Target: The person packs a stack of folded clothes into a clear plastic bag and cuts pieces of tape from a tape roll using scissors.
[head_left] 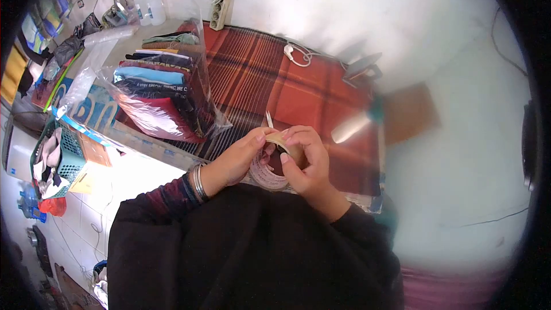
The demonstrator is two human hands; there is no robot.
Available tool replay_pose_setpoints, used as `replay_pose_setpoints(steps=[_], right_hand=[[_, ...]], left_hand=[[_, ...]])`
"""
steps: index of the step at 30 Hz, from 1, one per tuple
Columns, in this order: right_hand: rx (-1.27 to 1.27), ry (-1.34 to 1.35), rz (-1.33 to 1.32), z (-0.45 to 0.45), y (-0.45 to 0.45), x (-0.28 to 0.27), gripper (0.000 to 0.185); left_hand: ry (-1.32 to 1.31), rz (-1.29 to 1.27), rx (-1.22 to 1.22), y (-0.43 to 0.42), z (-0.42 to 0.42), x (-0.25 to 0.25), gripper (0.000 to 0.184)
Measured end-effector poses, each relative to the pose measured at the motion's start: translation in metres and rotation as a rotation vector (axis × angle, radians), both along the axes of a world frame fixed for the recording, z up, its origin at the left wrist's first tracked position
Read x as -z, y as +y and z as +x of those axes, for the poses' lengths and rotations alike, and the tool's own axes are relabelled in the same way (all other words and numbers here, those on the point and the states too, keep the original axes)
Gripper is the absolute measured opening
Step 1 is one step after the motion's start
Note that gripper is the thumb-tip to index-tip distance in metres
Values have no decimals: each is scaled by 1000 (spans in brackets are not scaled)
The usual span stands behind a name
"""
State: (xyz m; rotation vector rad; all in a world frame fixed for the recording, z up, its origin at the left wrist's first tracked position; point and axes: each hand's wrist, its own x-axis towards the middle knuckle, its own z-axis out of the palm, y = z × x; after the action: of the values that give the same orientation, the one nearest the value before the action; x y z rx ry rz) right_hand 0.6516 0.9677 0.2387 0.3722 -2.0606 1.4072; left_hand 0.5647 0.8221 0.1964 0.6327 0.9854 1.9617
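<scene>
While a red-brown plaid cloth covers the work surface, a clear plastic bag of folded clothes lies on its left part. Iron at the far right, near the wall. Power strip on the wall, behind the cloth's far edge. Left hand: thumb and fingertips pinching the roll's upper edge. Right hand: fingers curled over the roll's outer side, thumb at its inner rim. Tape roll is held between both hands, over the cloth's near edge, hole visible. Pointed metal tip just beyond the fingers.
</scene>
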Motion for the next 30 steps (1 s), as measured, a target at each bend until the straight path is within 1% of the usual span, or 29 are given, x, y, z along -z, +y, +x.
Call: replay_pose_setpoints(steps=[2,9,13,16,18,21,22,24,25,27,30], right_hand=[[-16,-11,-8,2,0,-1,31],[-73,-41,-76,2,-3,-1,30],[-76,-66,1,1,2,0,30],[-82,-69,-26,0,2,5,31],[-90,-139,-159,0,-2,0,29],[-101,-160,-181,2,-1,6,28],[-101,-160,-181,2,1,8,28],[-103,-169,-73,2,6,11,27],[-103,-169,-73,2,4,12,27],[-147,-168,-227,2,0,14,27],[-117,-234,-267,1,-4,8,26]], left_hand=[[84,-28,40,-5,-3,0,50],[111,-14,32,-8,-1,-8,48],[187,-55,28,-9,-2,-13,45],[181,-80,31,-10,-1,-13,44],[159,-95,30,-10,-2,-12,44],[196,-129,31,-10,-3,-12,43],[192,-130,29,-10,-3,-10,43],[186,-132,26,-10,-3,-8,43],[194,-142,27,-11,-4,-8,44],[201,-152,29,-12,-5,-7,44],[191,-168,23,-13,-4,-7,44]])
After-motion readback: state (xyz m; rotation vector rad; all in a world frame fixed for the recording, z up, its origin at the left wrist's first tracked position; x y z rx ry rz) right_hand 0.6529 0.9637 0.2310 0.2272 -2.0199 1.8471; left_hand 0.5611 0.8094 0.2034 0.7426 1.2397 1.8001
